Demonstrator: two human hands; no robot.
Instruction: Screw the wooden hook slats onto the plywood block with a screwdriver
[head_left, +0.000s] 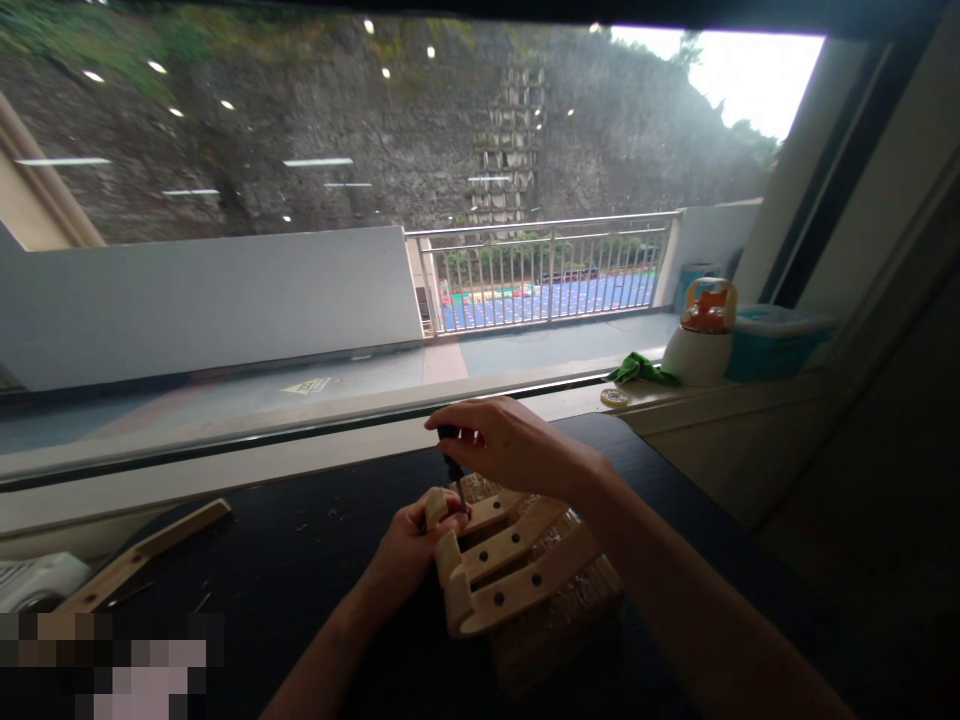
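A dark-handled screwdriver (453,467) stands nearly upright, its handle in the fingers of my right hand (510,445). Its shaft runs down to the far slat of a wooden piece (517,590) made of pale slats with dark round holes and rounded, hook-like ends. My left hand (420,540) grips the rounded end of that far slat, fingers close to the screwdriver's tip. The tip itself is hidden by the fingers. Beneath the slats lies a block (555,620) that looks like wood wrapped in clear plastic.
On the dark table (300,590), a loose wooden slat (150,550) lies at the left beside thin metal bits and a white object (45,580). The window sill holds a green cloth (641,368), a roll of tape (614,398), a white-and-orange bottle (701,345) and a teal box (780,342).
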